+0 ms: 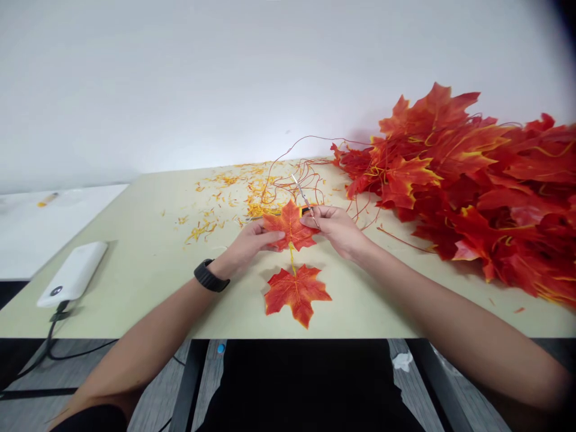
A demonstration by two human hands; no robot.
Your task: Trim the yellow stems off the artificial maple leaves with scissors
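An artificial red maple leaf (291,225) is raised over the table between both hands. My left hand (252,240) pinches its left side, thumb on top. At its right edge is my right hand (336,228), closed around a slim metal tool (304,198) that points up and away; its exact kind is unclear. Whether the right fingertips also grip the leaf is hard to see. A yellow stem (292,259) joins this leaf to a second red maple leaf (297,292), which hangs or lies nearer to me, with its tip toward the front edge.
A big heap of red artificial maple leaves (477,186) covers the table's right side. Thin red cords (310,174) trail from it. Yellow and orange scraps (225,198) are scattered beyond my hands. A white power bank (74,275) with a black cable (49,336) lies left.
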